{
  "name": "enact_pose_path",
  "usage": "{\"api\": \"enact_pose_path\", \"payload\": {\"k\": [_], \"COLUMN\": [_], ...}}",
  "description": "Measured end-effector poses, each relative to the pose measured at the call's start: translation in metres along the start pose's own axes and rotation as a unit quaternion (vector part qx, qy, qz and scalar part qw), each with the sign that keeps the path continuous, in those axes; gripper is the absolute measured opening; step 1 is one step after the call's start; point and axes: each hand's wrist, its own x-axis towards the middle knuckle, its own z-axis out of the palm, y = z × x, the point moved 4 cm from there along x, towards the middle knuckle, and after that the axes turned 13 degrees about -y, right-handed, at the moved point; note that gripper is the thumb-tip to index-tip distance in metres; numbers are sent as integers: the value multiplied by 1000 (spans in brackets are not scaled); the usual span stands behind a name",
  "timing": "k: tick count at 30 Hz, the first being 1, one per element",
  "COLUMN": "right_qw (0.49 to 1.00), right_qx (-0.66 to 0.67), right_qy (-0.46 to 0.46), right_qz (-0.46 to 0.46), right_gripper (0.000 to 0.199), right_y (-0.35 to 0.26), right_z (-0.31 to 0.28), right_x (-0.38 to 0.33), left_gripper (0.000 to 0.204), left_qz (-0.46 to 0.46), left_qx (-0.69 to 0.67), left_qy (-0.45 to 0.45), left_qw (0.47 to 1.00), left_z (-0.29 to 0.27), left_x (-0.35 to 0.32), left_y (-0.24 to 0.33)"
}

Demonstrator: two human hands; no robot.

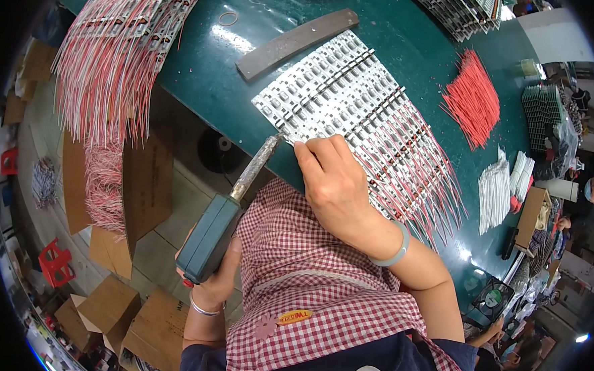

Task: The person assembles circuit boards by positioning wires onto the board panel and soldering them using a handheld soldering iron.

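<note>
Head view: the left hand [220,272] wraps around a soldering iron [208,238]; the right hand [337,181], apart from it, bends over the white panel [319,86] on the green table [401,46], its grip unclear. The iron slipping might burn those nearby fingers.

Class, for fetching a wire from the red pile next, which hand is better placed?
Probably the right hand, at the panel: it is nearer the red pile, while the left hand grips the green tool.
</note>
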Motion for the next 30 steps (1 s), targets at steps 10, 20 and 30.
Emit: {"api": "enact_pose_path", "payload": {"k": [10, 20, 30], "right_qw": [997, 998, 998], "right_qx": [-19, -33, -38], "right_qy": [68, 61, 53], "right_qz": [-34, -9, -4], "right_gripper": [33, 31, 33], "right_y": [6, 9, 10], "right_z": [-4, 1, 0], "right_x": [1, 2, 2], "left_gripper": [27, 27, 26], "left_qz": [52, 95, 114], "left_qx": [13, 14, 26], "left_qy": [23, 16, 16], "left_qw": [998, 995, 993], "left_z": [4, 10, 14], "left_x": [10, 20, 27], "left_y": [19, 23, 26]}}
